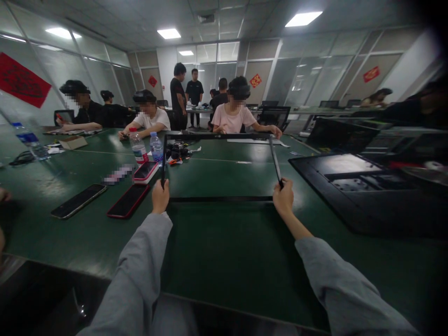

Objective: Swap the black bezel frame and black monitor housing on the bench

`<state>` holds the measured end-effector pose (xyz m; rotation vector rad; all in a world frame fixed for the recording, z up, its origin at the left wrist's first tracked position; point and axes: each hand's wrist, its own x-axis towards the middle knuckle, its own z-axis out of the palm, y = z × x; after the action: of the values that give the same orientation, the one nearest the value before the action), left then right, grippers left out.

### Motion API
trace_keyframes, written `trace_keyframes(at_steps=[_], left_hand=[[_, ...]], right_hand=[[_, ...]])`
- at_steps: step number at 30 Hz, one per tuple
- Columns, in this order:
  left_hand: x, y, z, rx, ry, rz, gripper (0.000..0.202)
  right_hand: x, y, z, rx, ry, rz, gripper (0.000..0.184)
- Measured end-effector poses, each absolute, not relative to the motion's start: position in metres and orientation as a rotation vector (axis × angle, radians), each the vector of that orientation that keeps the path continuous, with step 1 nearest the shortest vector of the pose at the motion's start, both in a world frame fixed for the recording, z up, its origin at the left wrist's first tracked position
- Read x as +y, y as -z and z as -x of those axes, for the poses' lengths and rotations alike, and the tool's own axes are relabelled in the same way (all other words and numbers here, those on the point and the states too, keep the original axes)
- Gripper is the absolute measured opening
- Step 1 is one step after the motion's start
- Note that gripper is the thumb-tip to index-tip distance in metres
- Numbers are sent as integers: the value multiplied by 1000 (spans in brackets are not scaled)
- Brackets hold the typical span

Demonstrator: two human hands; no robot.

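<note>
Okay, looks like the holding step: left hand (pixel 160 198) and right hand (pixel 284 198) each grip one side of a thin black frame (pixel 220 199), out in front over the green surface (pixel 231 256) (can't tell if its lower edge touches). Big black panel (pixel 345 207) lies to the right. Next move, I'd judge, calls for lifting both sides together; it could flex.

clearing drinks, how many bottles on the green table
3: blue-capped bottle at far left; red-capped bottle and second blue-capped bottle, left of the black frame. More may be hidden.
</note>
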<state>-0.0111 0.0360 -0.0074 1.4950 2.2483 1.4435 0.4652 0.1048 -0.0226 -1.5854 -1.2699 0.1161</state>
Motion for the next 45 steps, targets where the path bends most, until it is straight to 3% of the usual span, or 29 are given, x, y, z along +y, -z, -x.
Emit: trace_keyframes(at_steps=[7, 19, 45], left_hand=[[31, 3, 5, 2198, -1647, -1513, 36], [39, 16, 12, 2021, -1435, -1548, 24], [42, 21, 15, 2000, -1399, -1557, 30]], right_hand=[[94, 14, -456, -1252, -58, 1433, 40], [119, 39, -474, -1381, -296, 1555, 34], [120, 39, -475, -1370, -294, 1577, 31]])
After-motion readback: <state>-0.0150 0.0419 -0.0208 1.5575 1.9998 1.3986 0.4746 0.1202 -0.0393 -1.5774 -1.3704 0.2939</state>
